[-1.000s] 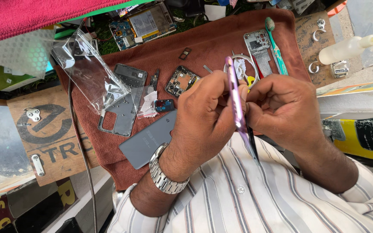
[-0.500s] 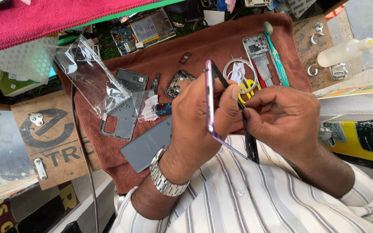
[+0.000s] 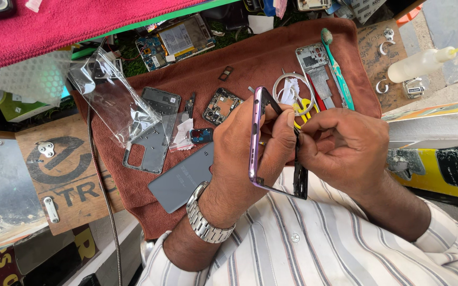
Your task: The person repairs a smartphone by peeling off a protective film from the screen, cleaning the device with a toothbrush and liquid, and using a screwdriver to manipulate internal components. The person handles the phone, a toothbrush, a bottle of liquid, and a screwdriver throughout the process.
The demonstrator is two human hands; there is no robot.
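- The purple phone frame (image 3: 256,139) stands on edge above the person's lap, its thin side turned to the camera and its lower corner over the striped shirt (image 3: 314,243).
- The left hand (image 3: 245,153), with a metal watch (image 3: 207,222) on its wrist, is wrapped around the frame, thumb along the near edge and fingers closed over the far side.
- The right hand (image 3: 345,145) is curled tight, its fingertips pinched at the frame's dark inner edge; whether it holds a small tool there cannot be told.
- Just beyond the hands, a brown cloth (image 3: 261,53) covers the surface.
- On the cloth to the left lie a grey back cover (image 3: 178,182), a grey mid-frame plate (image 3: 152,137) and a small circuit board (image 3: 219,106).
- A clear plastic bag (image 3: 109,100) overlaps the cloth's left edge.
- To the right on the cloth are a metal phone chassis (image 3: 314,63) and a teal toothbrush (image 3: 337,69) just beside it.
- A white squeeze bottle (image 3: 417,63) lies well apart, at the far right.
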